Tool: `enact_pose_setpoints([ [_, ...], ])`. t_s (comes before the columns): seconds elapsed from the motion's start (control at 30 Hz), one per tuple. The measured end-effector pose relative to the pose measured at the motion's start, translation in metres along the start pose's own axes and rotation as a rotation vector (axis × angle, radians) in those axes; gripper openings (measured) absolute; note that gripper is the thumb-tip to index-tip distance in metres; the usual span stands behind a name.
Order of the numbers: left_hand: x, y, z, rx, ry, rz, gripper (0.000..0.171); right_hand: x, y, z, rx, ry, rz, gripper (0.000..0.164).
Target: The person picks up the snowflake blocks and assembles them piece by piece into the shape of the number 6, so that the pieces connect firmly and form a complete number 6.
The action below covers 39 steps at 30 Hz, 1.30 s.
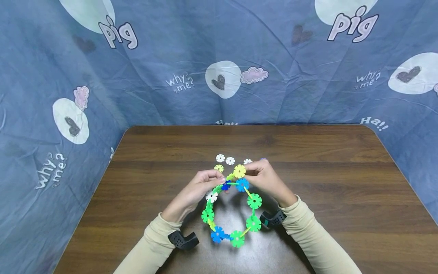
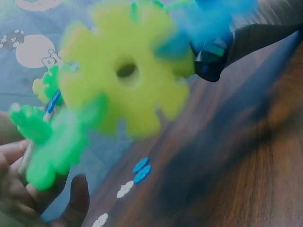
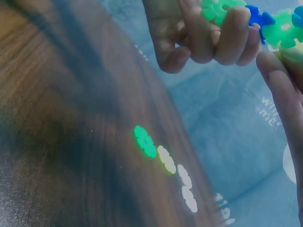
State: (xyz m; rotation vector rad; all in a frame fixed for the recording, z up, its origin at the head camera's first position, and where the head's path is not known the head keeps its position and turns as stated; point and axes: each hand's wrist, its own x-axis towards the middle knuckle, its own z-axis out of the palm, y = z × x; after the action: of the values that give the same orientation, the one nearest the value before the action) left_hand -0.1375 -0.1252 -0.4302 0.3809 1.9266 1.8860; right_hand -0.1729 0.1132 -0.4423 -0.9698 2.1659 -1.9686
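A ring of interlocking snowflake discs (image 1: 254,201), in green, blue, yellow and white, hangs between both hands above the table. My left hand (image 1: 196,190) pinches the ring's upper left part, beside a dark blue disc (image 1: 226,185). My right hand (image 1: 268,179) pinches at the top by a yellow disc (image 1: 239,171), which hides some of its fingertips. In the left wrist view, a large blurred yellow disc (image 2: 142,94) fills the middle, with a green disc (image 2: 61,146) by the left fingers. The right wrist view has green and dark blue discs (image 3: 259,21) joined between the hands' fingers.
Beyond the hands, loose white discs (image 1: 220,158) and a yellow disc (image 1: 219,168) lie on the wooden table (image 1: 154,152). Loose blue discs (image 2: 141,170) show in the left wrist view, a green disc (image 3: 144,141) in the right. A blue printed cloth (image 1: 147,76) hangs behind.
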Motion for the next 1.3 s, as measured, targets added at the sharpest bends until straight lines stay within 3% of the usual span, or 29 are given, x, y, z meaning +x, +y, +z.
enact_pose_setpoints([
  [0.23,-0.001,-0.001,0.003,-0.038,0.023,-0.012,0.014,-0.001,-0.001,0.005,-0.013,0.029,-0.021,0.012],
  [0.5,-0.002,0.001,0.004,-0.034,0.000,-0.026,0.015,-0.002,0.001,0.006,0.041,0.009,0.038,0.006],
  [0.67,-0.002,0.001,0.005,-0.006,0.016,-0.017,0.013,0.000,0.002,-0.001,0.093,-0.028,0.143,0.017],
  [0.83,-0.001,0.002,0.004,-0.014,0.090,0.011,0.012,0.003,0.004,-0.022,0.129,-0.039,0.325,0.041],
  [1.0,0.000,0.003,-0.002,-0.051,0.176,0.069,0.010,0.003,0.011,-0.044,0.243,-0.051,0.372,0.061],
  [1.13,0.001,0.003,-0.006,-0.049,0.235,0.096,0.009,0.003,0.009,-0.049,0.301,-0.060,0.397,0.053],
  [1.3,0.002,0.003,-0.007,-0.036,0.277,0.090,0.016,0.004,0.009,-0.045,0.190,-0.029,0.431,0.044],
])
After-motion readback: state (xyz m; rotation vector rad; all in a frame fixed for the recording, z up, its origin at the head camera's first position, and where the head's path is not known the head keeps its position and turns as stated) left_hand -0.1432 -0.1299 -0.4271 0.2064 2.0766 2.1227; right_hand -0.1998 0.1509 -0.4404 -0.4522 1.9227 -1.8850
